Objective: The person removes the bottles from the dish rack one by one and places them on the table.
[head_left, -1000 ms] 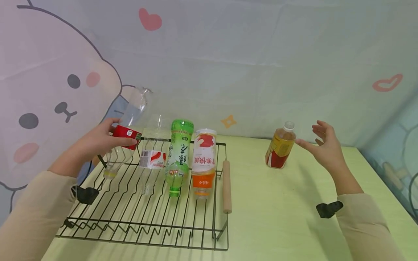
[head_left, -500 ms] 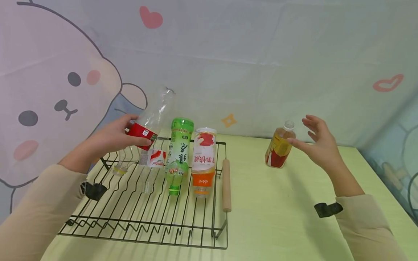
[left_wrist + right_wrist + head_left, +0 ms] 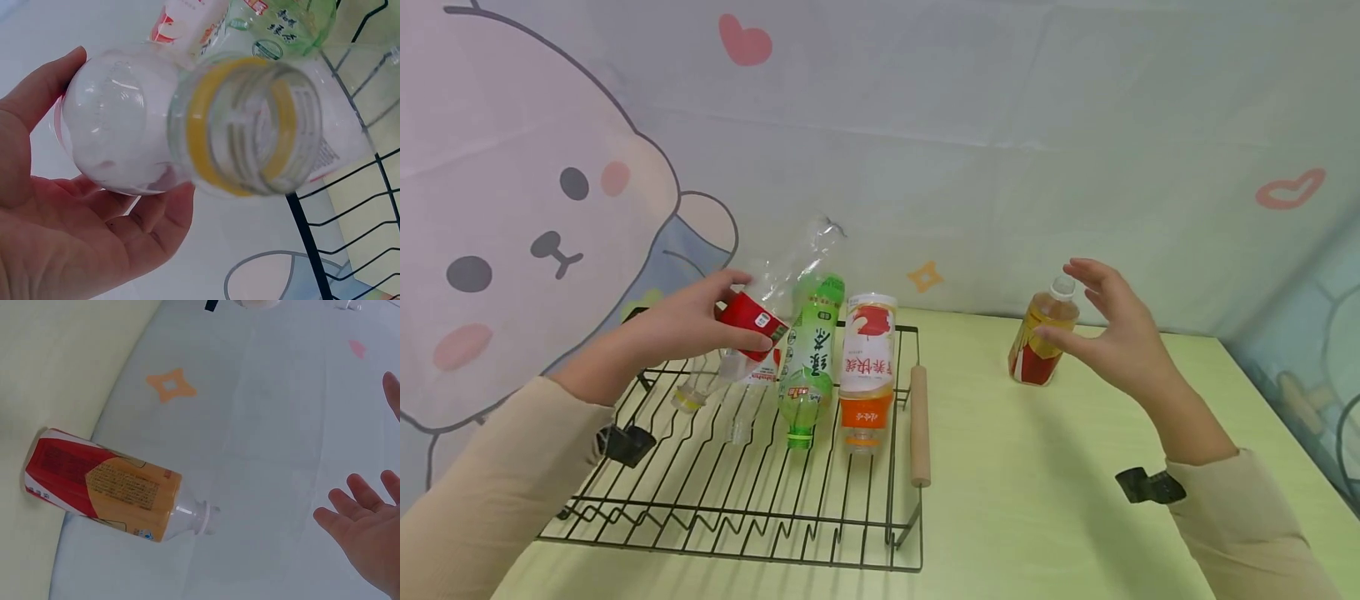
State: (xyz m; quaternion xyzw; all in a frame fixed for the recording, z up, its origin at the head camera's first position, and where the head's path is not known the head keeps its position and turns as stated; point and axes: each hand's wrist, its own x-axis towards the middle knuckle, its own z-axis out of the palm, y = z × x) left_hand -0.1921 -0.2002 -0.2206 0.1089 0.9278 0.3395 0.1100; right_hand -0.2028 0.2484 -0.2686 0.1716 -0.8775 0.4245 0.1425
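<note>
My left hand [image 3: 688, 325] grips a clear plastic bottle [image 3: 748, 323] round its red label. The bottle is tilted, neck down to the left, above the wire rack [image 3: 722, 504]. In the left wrist view its yellow-ringed mouth [image 3: 259, 128] faces the camera, without a cap. Near the uncapped bottle with a red and yellow label [image 3: 1037, 354], which stands upright on the table, is my right hand [image 3: 1112, 333], fingers spread and holding nothing. The right wrist view has a gap between that hand [image 3: 369, 531] and the bottle [image 3: 106, 484].
Upside down in the rack are a green tea bottle [image 3: 812, 358], a white-labelled bottle with an orange band [image 3: 871, 358] and a clear bottle [image 3: 741, 417], partly covered by the held one. A wooden handle [image 3: 921, 429] runs along the rack's right side. Behind hangs a printed cloth [image 3: 1000, 150].
My left hand has carried the red-labelled bottle to the right across the rack, its base leaning further right. My right hand has moved left, to the standing bottle, which stays put.
</note>
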